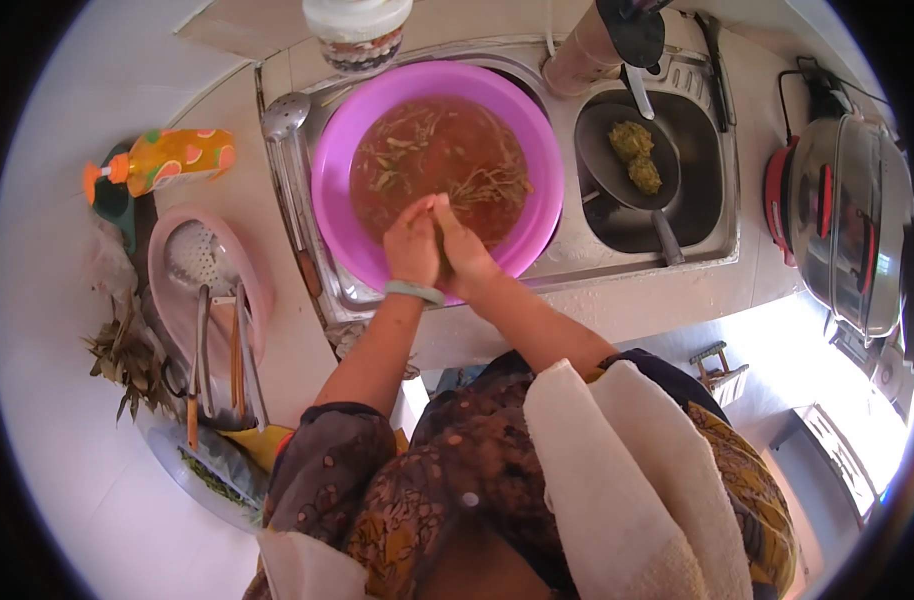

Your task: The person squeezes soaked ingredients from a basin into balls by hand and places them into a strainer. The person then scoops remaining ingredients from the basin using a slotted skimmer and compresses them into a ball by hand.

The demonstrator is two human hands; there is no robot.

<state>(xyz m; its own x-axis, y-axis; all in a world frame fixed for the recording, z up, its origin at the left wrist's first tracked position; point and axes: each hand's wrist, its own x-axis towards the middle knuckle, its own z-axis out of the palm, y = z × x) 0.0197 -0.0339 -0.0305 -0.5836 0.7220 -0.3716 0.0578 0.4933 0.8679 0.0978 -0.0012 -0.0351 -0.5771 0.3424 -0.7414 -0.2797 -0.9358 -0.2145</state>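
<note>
My left hand (411, 246), with a pale green bangle on its wrist, and my right hand (464, 252) are pressed together, palms facing, above the near side of a purple basin (338, 130). Both are closed; whatever lies between them is hidden. Reddish-brown water fills the basin, and yellow-green vegetable shreds (489, 185) float in it. To the right, a dark pan with a handle (599, 158) rests over the sink bowl (712, 205). Squeezed lumps of greenish vegetable (631, 142) sit inside that pan.
A slotted spoon (286, 116) lies left of the basin. Further left are a pink oval basket (260, 290) with utensils and an orange pump bottle (182, 160). The tap (638, 92) stands behind the sink. A lidded electric pan (845, 225) is at far right.
</note>
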